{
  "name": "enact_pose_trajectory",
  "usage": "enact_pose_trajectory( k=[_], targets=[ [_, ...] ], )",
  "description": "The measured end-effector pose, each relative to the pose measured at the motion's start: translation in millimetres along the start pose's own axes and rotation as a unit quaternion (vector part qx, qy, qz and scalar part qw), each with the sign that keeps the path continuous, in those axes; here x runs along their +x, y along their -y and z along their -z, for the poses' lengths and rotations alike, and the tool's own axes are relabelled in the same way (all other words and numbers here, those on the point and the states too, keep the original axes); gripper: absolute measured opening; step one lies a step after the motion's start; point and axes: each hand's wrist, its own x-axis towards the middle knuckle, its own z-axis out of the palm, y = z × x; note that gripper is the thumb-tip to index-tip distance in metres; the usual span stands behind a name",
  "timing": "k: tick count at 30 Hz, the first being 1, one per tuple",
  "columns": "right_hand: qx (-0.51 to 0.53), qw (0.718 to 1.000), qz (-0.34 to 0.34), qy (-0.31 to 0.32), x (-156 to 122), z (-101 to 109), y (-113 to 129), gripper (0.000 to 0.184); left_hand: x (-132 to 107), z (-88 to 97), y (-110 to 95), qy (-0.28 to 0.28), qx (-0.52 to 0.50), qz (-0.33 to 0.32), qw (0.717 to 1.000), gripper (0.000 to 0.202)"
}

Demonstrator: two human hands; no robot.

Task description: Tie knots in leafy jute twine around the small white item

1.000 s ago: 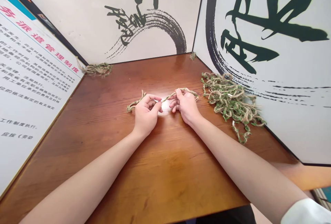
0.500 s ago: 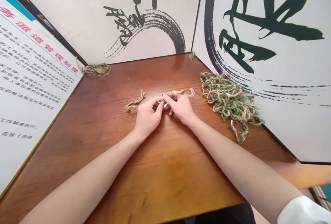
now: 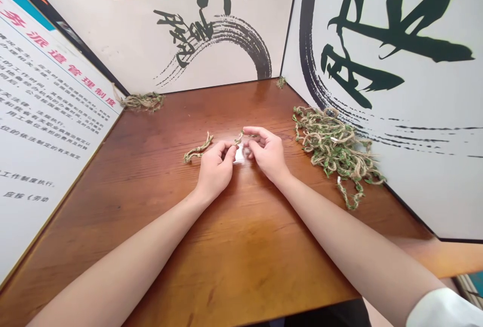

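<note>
A length of tan twine with green leaf-like bits [image 3: 198, 151] runs across the middle of the table, its left end bent upward on the wood. My left hand [image 3: 217, 168] pinches this leafy twine between thumb and fingers. A short piece of it rises from that pinch toward my right hand [image 3: 266, 153]. There the thumb and forefinger are apart, with the forefinger stretched out beside the twine's upper bend. The rest of the twine on that side is mostly hidden behind the right hand.
At right, a tangled heap of leafy twine [image 3: 335, 146] lies against the white panel. A smaller bundle [image 3: 142, 101] sits in the back left corner, and a small tuft [image 3: 281, 82] in the back right corner. Printed panels [image 3: 124, 40] enclose the wooden table [image 3: 241, 246] on three sides.
My right hand has opened its pinch and moved slightly right, away from the left hand. A bit of twine now shows standing between the hands. The left hand keeps its grip.
</note>
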Motion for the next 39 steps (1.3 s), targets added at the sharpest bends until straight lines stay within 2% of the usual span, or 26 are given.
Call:
enact_pose_trajectory(
  k=[4, 7, 9, 12, 16, 19, 23, 29, 32, 35, 37, 39],
  targets=[
    [-0.114, 0.990, 0.084, 0.027, -1.8, -1.1, -7.6, 0.024, 0.3, 0.9, 0.5, 0.002, -0.035, 0.014, 0.999, 0.025],
    [-0.161, 0.979, 0.122, 0.021, -3.6, 0.1, -6.1, 0.029, 0.7, 1.1, 2.3, 0.007, -0.053, 0.015, 0.998, 0.026],
    [-0.178, 0.974, 0.133, 0.036, -4.0, 1.1, -4.4, 0.025, 0.9, 1.3, 2.8, 0.009, -0.064, 0.014, 0.998, 0.026],
    [-0.174, 0.976, 0.113, 0.064, -3.0, 1.3, -3.9, 0.019, 1.1, 1.5, 1.7, 0.012, -0.088, 0.012, 0.996, 0.026],
    [-0.091, 0.990, 0.046, 0.100, -2.2, -1.1, -4.6, 0.025, 1.4, 1.2, -0.8, 0.011, -0.138, 0.021, 0.990, 0.026],
    [-0.058, 0.991, 0.011, 0.120, -3.4, -2.5, -3.2, 0.030, 1.9, 0.9, -1.6, -0.013, -0.167, 0.037, 0.985, 0.025],
    [-0.077, 0.992, 0.000, 0.101, -4.4, -3.0, -2.1, 0.027, 2.7, 0.6, -0.4, -0.063, -0.186, 0.061, 0.979, 0.026],
    [-0.120, 0.986, 0.034, 0.113, -3.6, -2.5, -6.1, 0.007, 4.0, 0.0, 0.6, -0.099, -0.194, 0.062, 0.974, 0.030],
    [-0.160, 0.979, 0.074, 0.099, -2.9, -1.6, -6.8, 0.008, 3.6, 0.3, 0.0, -0.086, -0.171, 0.044, 0.981, 0.027],
    [-0.181, 0.973, 0.118, 0.083, -2.4, -0.9, -7.2, 0.011, 2.4, 1.0, 0.4, -0.063, -0.096, -0.021, 0.993, 0.017],
    [-0.181, 0.973, 0.120, 0.080, -2.5, -0.7, -7.5, 0.012, 1.8, 1.2, 1.5, -0.056, -0.066, -0.052, 0.995, 0.015],
    [-0.171, 0.976, 0.104, 0.087, -2.7, -0.6, -7.6, 0.014, 1.7, 0.8, 2.9, -0.055, -0.079, -0.042, 0.994, 0.016]
  ],
)
